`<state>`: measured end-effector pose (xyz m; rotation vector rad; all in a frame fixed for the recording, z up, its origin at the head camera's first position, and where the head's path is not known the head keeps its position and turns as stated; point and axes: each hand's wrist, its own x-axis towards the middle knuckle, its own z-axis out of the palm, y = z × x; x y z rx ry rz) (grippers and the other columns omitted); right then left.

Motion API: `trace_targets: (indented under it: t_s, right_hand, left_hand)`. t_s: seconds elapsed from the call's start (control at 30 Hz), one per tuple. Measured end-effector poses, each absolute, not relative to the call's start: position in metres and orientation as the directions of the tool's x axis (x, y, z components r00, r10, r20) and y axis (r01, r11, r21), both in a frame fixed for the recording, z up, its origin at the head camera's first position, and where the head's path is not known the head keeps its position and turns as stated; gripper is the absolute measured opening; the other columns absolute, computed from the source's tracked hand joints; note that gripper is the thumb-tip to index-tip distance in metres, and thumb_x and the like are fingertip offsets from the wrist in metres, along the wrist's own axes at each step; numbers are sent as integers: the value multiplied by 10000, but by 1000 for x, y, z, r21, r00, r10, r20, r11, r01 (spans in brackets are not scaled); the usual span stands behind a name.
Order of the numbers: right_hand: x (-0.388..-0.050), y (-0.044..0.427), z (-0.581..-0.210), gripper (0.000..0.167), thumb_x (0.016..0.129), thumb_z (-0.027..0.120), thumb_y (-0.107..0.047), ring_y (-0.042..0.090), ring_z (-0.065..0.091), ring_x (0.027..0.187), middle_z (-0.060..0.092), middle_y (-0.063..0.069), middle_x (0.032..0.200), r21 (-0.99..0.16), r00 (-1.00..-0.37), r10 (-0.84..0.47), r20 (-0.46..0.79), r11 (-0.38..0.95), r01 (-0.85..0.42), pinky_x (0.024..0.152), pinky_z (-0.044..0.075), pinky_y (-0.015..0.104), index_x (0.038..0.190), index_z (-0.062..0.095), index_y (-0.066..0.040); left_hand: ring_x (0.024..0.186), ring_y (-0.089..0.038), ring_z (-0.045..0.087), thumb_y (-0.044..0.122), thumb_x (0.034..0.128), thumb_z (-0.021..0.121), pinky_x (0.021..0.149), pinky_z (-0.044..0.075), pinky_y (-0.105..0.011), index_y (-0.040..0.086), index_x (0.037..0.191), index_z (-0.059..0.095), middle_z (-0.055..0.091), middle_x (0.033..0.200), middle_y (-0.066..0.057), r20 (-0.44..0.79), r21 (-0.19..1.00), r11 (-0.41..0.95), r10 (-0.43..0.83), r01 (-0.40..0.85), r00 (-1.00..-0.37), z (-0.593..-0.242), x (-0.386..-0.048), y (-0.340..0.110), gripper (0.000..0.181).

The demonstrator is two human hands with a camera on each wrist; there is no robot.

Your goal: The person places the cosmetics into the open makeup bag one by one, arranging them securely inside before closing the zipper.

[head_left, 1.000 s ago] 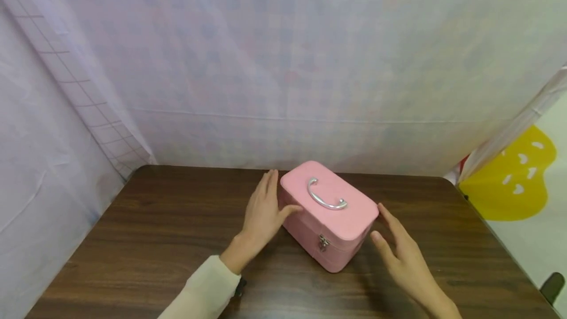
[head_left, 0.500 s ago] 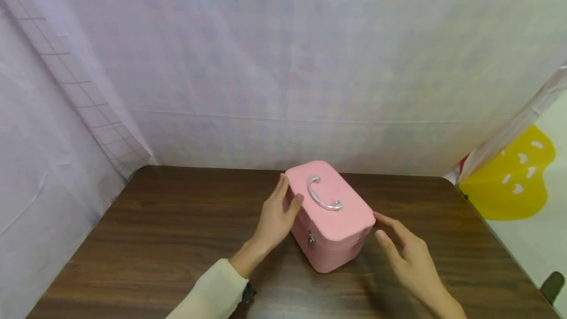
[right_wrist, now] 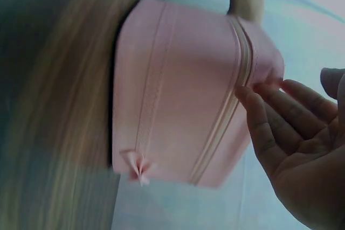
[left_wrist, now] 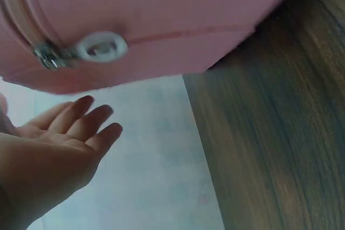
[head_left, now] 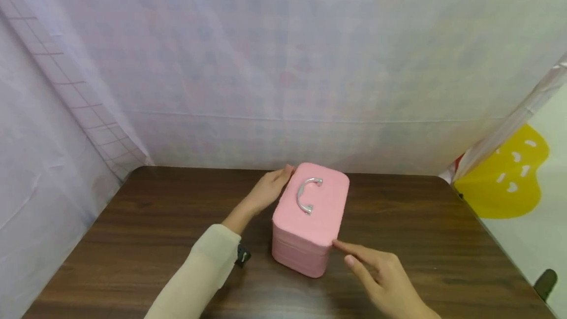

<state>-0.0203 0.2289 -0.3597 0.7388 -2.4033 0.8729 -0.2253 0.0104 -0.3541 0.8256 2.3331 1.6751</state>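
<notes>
A pink zip-up vanity case [head_left: 316, 206] stands upright on the dark wooden table, its long side slanting away from me. The curved silver handle [head_left: 304, 196] lies on its lid. My left hand [head_left: 267, 188] is at the case's far left corner, fingertips partly hidden behind it; in the left wrist view its fingers [left_wrist: 81, 122] are loosely extended below the case. Metal zip pulls [left_wrist: 81, 51] show there on the side wall. With extended fingers, my right hand [head_left: 385, 277] touches the near right corner, by the zip seam [right_wrist: 226, 111]. A small pink bow [right_wrist: 139, 166] decorates the case's side.
A pale curtain [head_left: 283, 63] hangs behind the table's back edge. On the right, a yellow shape with white marks [head_left: 500, 176] is beyond the table. The wooden tabletop [head_left: 146, 240] extends to both sides of the case.
The case has turned clockwise, its near end swinging left and its zip pulls going out of the head view. My right hand moved left and nearer; my left slid to the far corner.
</notes>
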Motion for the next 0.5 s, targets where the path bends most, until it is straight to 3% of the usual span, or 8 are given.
trace_targets:
  t_s: [0.13,0.23,0.4,0.5]
  right_hand:
    - [-23,219,-366,485,863,635,49,204,586,1130,597,72,1281,-419,-707,-433,559,588,-692,951,408,175,1330,552,-54]
    - [-27,220,-366,492,847,641,66,219,584,1135,599,86,1277,-395,-667,-458,587,557,-730,955,413,190,1321,550,-34]
    - [-37,242,-354,426,859,602,101,150,608,1094,654,53,1185,-421,-697,-279,661,630,-652,913,433,167,1249,614,-71]
    - [-47,259,-347,415,919,526,95,137,552,1171,609,86,1259,-550,-764,-128,632,621,-559,935,412,160,1305,559,-51]
  left_hand:
    - [1278,-304,448,441,1017,376,1047,350,-448,12,1361,510,525,1356,-145,202,895,282,434,346,-878,-355,-217,-3,566]
    - [1224,-321,502,377,1019,426,1006,398,-456,6,1358,505,547,1319,-182,243,891,290,346,349,-906,-354,-196,-16,509]
    - [1229,-341,495,330,1014,460,995,408,-450,-7,1377,462,510,1344,-215,268,923,211,247,321,-931,-353,-150,-43,495]
    - [1271,-337,450,320,1008,476,1008,385,-427,-14,1397,425,455,1394,-217,255,936,174,269,308,-929,-354,-123,-58,516]
